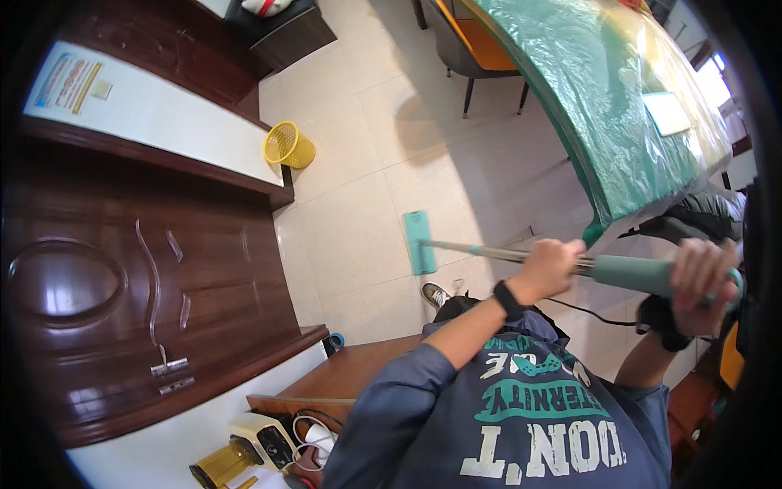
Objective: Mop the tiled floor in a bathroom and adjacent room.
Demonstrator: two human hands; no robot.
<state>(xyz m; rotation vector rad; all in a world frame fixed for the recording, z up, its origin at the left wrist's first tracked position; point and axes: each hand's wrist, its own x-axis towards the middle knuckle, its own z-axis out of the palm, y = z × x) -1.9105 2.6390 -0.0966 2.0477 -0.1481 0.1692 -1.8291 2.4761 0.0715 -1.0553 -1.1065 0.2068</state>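
A flat mop with a turquoise rectangular head (419, 243) lies against the tiled floor, just ahead of a sneaker (435, 294). Its metal pole (498, 252) runs to the right towards my body. My left hand (548, 269) is wrapped around the pole, with a black band on that wrist. Farther up, my right hand (702, 287) grips near the end of the thick green handle (635, 275). Both hands are somewhat blurred. A dark wrist covering (663, 321) shows on the right wrist.
A plastic-covered table (568, 122) with a green cloth stands at right, an orange-seated chair (486, 49) beside it. A yellow wastebasket (297, 151) sits by the wall end. Left is a dark wooden door (208, 269). A wooden cabinet (354, 370) and a black cable (589, 313) are close by.
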